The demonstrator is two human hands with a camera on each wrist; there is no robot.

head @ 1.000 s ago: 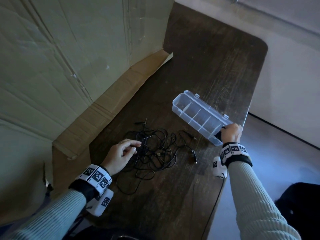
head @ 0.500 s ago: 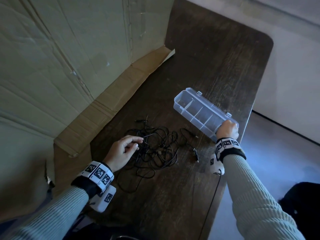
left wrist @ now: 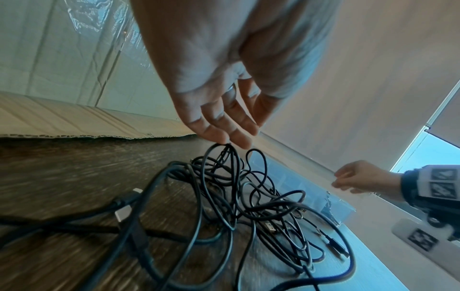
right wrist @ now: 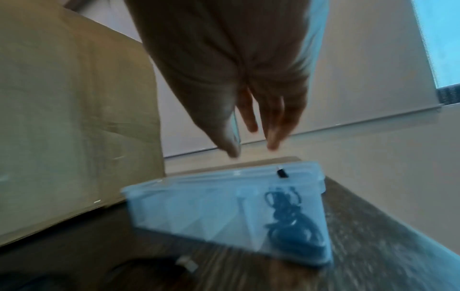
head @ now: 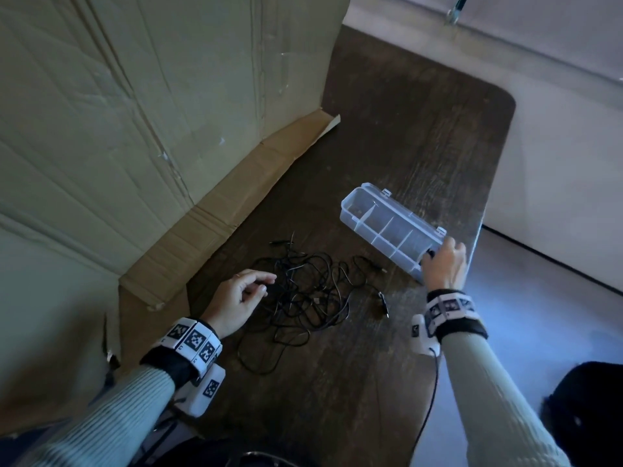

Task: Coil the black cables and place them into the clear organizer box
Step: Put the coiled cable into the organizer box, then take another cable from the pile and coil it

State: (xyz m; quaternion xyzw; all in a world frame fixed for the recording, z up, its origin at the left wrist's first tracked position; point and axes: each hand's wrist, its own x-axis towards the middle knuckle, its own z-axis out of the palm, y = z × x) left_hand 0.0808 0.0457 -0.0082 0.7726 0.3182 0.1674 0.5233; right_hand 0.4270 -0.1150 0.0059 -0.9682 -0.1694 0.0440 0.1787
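Observation:
A tangle of black cables (head: 310, 291) (left wrist: 248, 196) lies on the dark wooden table (head: 387, 129). My left hand (head: 264, 284) (left wrist: 239, 135) sits at the tangle's left edge, fingers fairly straight, fingertips touching the top of one raised loop. The clear organizer box (head: 377, 224) (right wrist: 189, 212) stands open to the right, near the table's right edge. A coiled black cable (right wrist: 286, 222) rests in its nearest compartment. My right hand (head: 438, 252) (right wrist: 251, 145) hovers just above that end, fingers straight, holding nothing.
A large sheet of cardboard (head: 135, 129) stands along the left, its flap (head: 236, 203) lying on the table. Loose plug ends (head: 382, 301) stick out of the tangle towards the box. A black object (head: 590, 399) sits on the floor at lower right.
My right hand has lifted off the near end of the box and its fingers have straightened. My left hand has stayed at the edge of the tangle.

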